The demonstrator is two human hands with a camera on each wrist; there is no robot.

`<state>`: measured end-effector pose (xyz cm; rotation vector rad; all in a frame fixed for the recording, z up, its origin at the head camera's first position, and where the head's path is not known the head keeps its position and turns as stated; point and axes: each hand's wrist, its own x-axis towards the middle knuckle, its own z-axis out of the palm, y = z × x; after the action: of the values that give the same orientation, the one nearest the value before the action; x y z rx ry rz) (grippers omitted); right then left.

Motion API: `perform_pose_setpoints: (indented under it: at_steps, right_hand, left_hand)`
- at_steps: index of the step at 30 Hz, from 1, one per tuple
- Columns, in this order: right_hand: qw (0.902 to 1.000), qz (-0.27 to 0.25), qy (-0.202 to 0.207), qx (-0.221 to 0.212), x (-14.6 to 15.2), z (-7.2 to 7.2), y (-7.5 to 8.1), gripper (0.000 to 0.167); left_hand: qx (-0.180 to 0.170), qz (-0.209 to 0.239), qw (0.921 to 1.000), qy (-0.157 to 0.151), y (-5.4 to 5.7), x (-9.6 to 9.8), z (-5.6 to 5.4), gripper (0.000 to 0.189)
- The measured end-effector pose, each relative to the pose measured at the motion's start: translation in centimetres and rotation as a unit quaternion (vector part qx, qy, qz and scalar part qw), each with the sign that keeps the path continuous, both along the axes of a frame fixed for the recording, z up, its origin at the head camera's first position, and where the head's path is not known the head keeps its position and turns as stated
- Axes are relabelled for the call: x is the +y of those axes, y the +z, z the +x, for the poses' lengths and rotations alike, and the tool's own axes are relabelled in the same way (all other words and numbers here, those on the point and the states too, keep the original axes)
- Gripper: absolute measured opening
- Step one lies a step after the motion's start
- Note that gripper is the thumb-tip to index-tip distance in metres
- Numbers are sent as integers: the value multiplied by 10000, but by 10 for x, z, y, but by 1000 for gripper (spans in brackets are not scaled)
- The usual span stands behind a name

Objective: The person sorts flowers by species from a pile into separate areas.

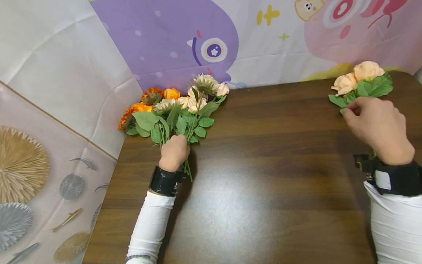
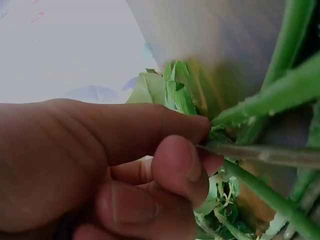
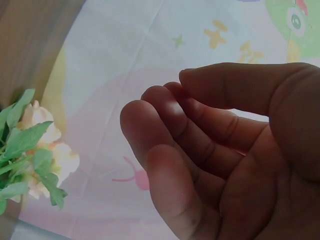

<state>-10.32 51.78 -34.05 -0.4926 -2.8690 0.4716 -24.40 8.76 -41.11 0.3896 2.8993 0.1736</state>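
Observation:
At the table's left back lies a bunch of flowers, with cream blooms (image 1: 194, 99), orange blooms (image 1: 143, 107) and green leaves (image 1: 206, 123). My left hand (image 1: 174, 152) holds its stems, whose ends (image 1: 188, 170) stick out past the fist. In the left wrist view, thumb and fingertips pinch together on a thin brownish stem (image 2: 265, 153), with green stems (image 2: 280, 90) around it. Peach roses (image 1: 367, 69) with leaves lie at the right back. Just in front of them in the head view is my right hand (image 1: 382, 128); its fingers (image 3: 145, 122) curl loosely around nothing, apart from the roses.
A brown wooden table (image 1: 244, 176) spreads between both hands. Behind it hangs a cloth (image 1: 257, 51) with cartoon figures. A patterned pale cloth (image 1: 76, 154) borders the left edge. Black straps (image 1: 166, 181) circle both wrists.

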Motion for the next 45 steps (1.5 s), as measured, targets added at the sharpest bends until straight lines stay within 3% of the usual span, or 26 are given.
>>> perform_pose_setpoints:
  at_steps: [9,17,21,25,30,36,40,45]
  right_hand:
    - [9998,-23,165,68,-7,-4,-4,27]
    - [9985,18,495,235,-16,-5,-6,25]
    - [9951,47,861,487,-27,-6,-9,22]
    - [9881,-8,1342,750,-47,-10,-14,17]
    - [9704,-585,2160,902,-80,-15,-20,11]
    - [9277,-1845,3070,1057,-110,-13,-25,11]
    - [9054,-2604,3225,915,-122,-9,-27,17]
    - [8952,-3123,3113,649,-132,-8,-30,19]
  left_hand:
    - [97,725,9972,-169,6,-3,1,26]
    - [351,1064,9932,-330,20,4,11,16]
    - [908,1444,9832,-654,25,12,22,10]
    - [1455,1939,9647,-1030,27,24,34,12]
    - [1651,2531,9394,-1616,27,42,52,10]
    - [1463,2967,9138,-2355,26,59,73,11]
    - [1207,2978,9064,-2741,23,69,83,9]
    - [818,2919,9032,-3037,19,77,92,8]
